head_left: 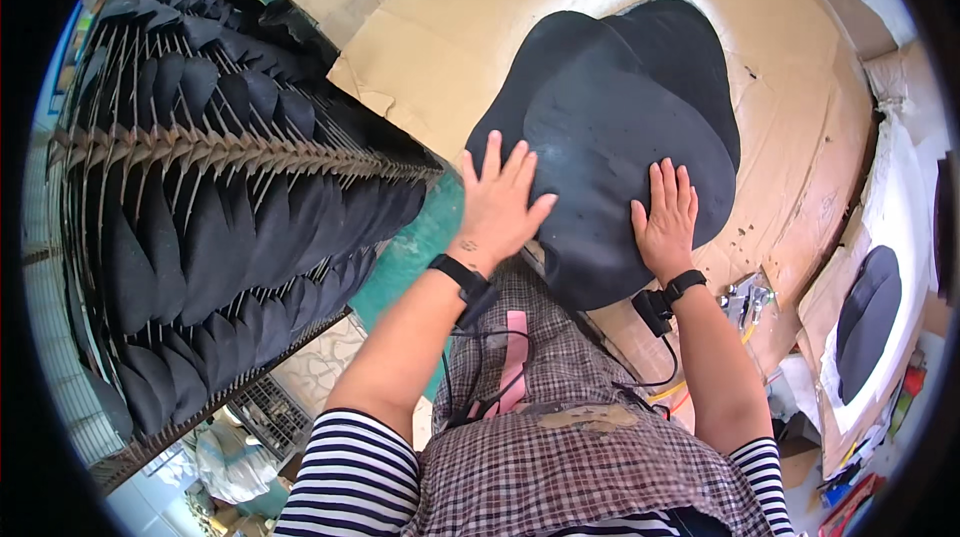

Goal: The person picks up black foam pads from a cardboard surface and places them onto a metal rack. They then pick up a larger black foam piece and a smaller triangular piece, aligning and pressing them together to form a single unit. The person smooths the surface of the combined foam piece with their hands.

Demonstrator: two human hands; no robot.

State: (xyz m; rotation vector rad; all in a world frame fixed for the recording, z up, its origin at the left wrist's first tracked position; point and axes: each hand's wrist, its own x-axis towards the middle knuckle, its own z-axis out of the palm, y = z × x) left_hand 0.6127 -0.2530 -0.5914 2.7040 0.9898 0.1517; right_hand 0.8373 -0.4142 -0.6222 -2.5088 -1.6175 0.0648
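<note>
Several thin black rounded sheets [610, 127] lie overlapping on a cardboard-covered table, their near edge curling down over the table's front. My left hand [498, 199] rests palm down at the left edge of the sheets, fingers spread and pointing away from me. Farther right, my right hand [667, 222] lies flat on the lower right part of the top sheet, its fingers stretched out. Neither hand grips anything. Each wrist wears a black band with a small box and a cable.
To my left stands a metal rack [240, 152] hung with many black sheets. Cardboard [800, 167] covers the table, with a pale sprayed patch behind the sheets. A metal spray gun [745, 299] lies at the right edge, near a white panel [890, 337] bearing black pieces.
</note>
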